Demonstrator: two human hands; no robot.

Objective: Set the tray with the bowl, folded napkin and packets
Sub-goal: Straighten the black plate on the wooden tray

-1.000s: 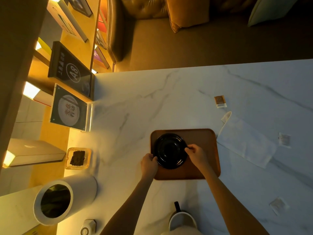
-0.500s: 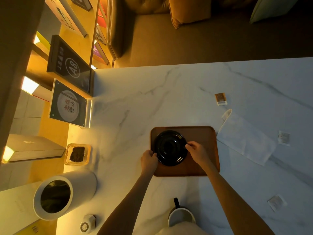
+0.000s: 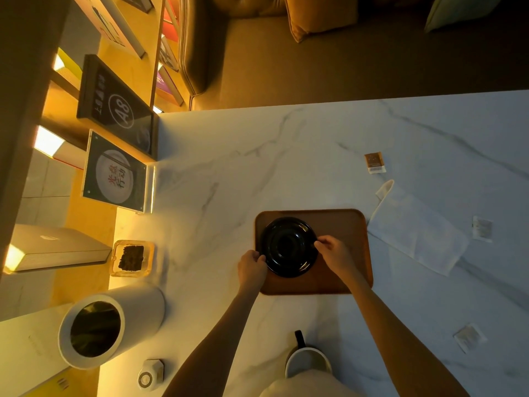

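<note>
1. Two hands hold the black bowl [image 3: 289,246], one on either side of its rim, just below the middle of the frame.
2. The left hand [image 3: 252,266] has its fingers curled against the bowl's left edge, where that edge reaches the tray's left border.
3. The right hand [image 3: 333,253] pinches the bowl's right edge with fingertips and thumb, its wrist lying over the tray.
4. The bowl is over the left half of the brown tray [image 3: 343,224]. I cannot tell whether it rests fully on the tray or is lifted slightly.
5. The tray lies flat on the white marble table [image 3: 257,167], and its right half is bare.
6. The white napkin [image 3: 415,233] lies spread on the table just right of the tray, one corner close to the tray's upper right corner.
7. Three packets lie on the table, all off the tray: a brown packet [image 3: 374,162] above the napkin, a pale packet [image 3: 482,228] just beyond the napkin's right side, and another pale packet [image 3: 468,338] at lower right, well apart from the rest.
8. A white cup [image 3: 307,361] with a dark handle sits at the bottom edge between the forearms.
9. At lower left stands a white cylindrical bin [image 3: 114,322], with a glass dish [image 3: 132,257] of dark material above it.
10. Two dark signs [image 3: 116,179] stand at the table's left edge.
</note>
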